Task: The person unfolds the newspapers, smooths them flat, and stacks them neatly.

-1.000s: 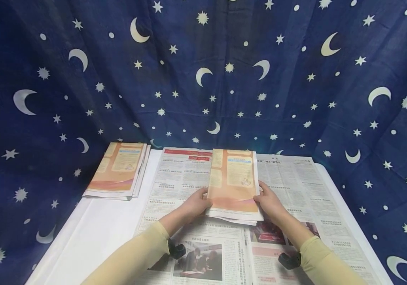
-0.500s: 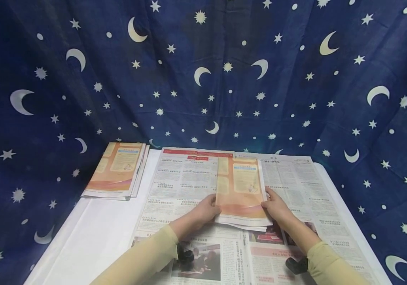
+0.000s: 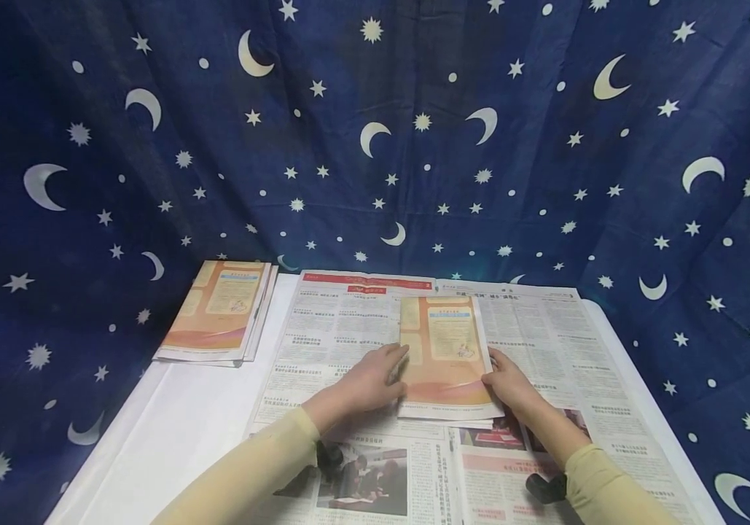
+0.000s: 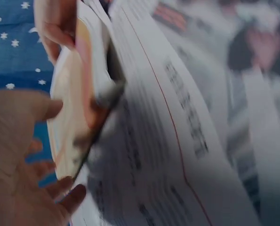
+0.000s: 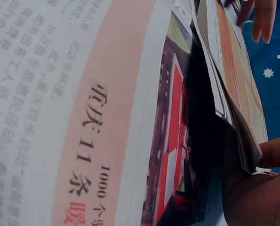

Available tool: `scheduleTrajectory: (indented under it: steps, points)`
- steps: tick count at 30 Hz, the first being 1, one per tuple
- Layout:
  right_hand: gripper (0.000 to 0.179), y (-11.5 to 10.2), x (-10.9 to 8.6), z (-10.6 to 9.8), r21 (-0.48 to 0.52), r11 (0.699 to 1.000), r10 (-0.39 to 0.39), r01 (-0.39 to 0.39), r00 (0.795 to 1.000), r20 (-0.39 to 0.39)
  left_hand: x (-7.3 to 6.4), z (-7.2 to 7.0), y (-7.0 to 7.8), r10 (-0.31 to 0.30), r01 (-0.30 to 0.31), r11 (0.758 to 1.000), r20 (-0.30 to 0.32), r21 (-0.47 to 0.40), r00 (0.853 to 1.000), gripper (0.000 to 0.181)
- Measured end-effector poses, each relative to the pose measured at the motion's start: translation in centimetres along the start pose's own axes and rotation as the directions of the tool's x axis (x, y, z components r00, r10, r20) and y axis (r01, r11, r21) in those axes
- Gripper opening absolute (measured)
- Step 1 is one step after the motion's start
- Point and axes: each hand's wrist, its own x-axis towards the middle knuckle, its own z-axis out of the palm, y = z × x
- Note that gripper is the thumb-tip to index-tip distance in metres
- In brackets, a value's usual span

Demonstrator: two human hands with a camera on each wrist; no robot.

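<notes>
A folded newspaper with an orange front lies over the spread newspaper sheet in the middle of the table. My right hand holds its right edge; in the right wrist view, the thumb and a finger pinch the layered corner of the folded newspaper. My left hand is at the opposite edge. Seen from the left wrist, the left hand has its fingers and thumb apart, beside the folded newspaper without gripping it.
At the table's back left lies a stack of similar folded newspapers. The white tabletop shows on the left. A dark blue curtain with moons and stars hangs behind and along both sides.
The folded newspaper has shifted right and toward me, held by both hands. Since then my left hand has loosened from its left edge and its fingers have spread; the right hand keeps hold.
</notes>
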Motion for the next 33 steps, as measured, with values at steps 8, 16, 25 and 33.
scheduleTrajectory:
  steps: [8,16,25,33]
  points:
    - [0.073,-0.6,-0.4,0.3,-0.01,1.0,0.0,0.0,1.0,0.004,0.0,0.9,-1.8,0.101,-0.137,0.948,0.137,0.286,0.985,0.078]
    - [0.072,-1.1,-0.6,0.6,-0.089,0.995,-0.046,0.042,0.998,-0.034,0.3,1.4,-2.4,0.072,-0.126,0.927,0.162,0.354,0.984,0.078]
    - [0.068,-1.1,-1.9,0.5,-0.194,0.975,-0.133,0.109,0.985,-0.112,0.6,1.6,-2.7,0.053,-0.116,0.927,0.181,0.356,0.982,0.079]
    - [0.077,0.4,-5.2,1.0,0.125,0.989,-0.079,0.078,0.997,0.002,0.3,1.8,-2.6,0.057,-0.126,0.924,0.197,0.36,0.979,0.079]
